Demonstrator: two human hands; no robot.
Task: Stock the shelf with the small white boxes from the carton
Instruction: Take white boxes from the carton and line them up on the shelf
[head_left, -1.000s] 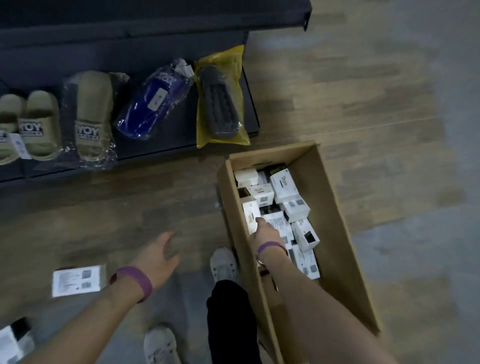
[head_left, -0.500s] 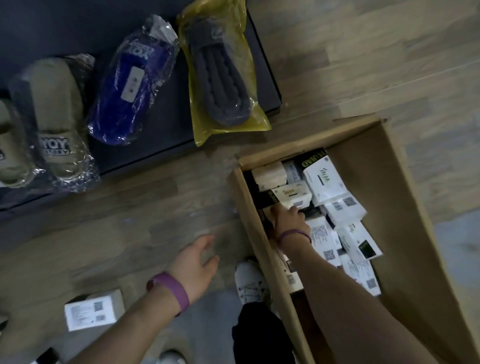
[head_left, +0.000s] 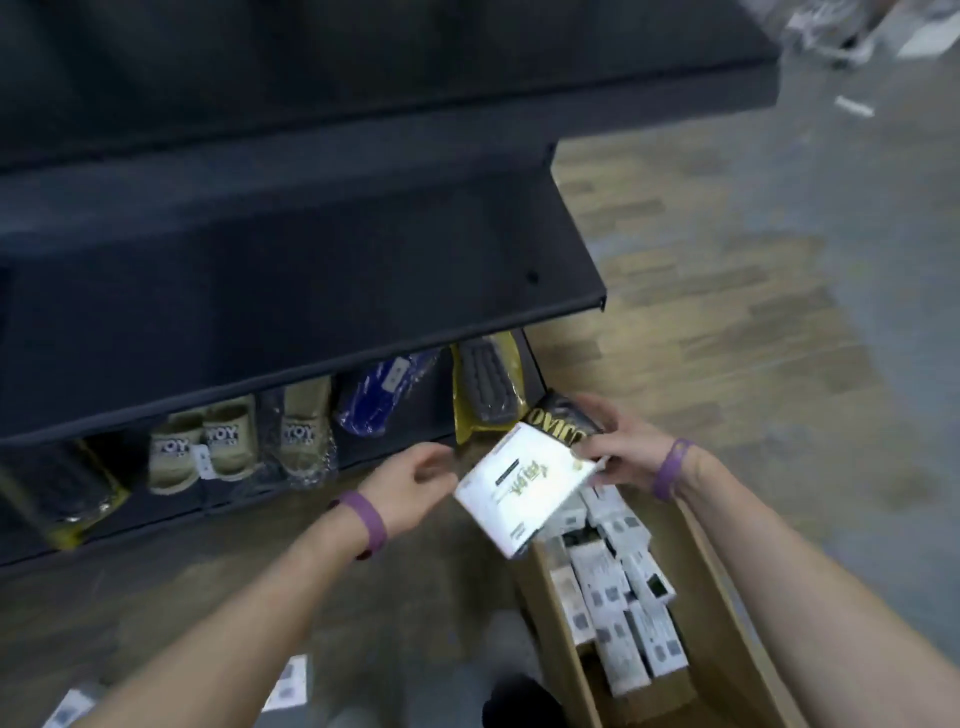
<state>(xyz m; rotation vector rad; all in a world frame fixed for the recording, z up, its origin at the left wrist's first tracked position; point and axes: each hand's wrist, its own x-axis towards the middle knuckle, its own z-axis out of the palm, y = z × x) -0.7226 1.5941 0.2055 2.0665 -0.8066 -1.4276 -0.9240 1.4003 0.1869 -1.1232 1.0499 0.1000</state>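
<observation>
Head view: right hand (head_left: 626, 448) fingers clamped on white box (head_left: 522, 491) end, above carton (head_left: 550, 639); left hand (head_left: 410, 480) fingers apart, empty. Risk: one-end grip slips, box drops into carton.

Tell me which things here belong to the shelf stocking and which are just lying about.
Job: white box gripped by right hand; left hand beside it; small white boxes in carton; dark shelf.
Lying about: beige slippers, blue bagged slipper, grey slipper in yellow bag, all on the lower shelf.
</observation>
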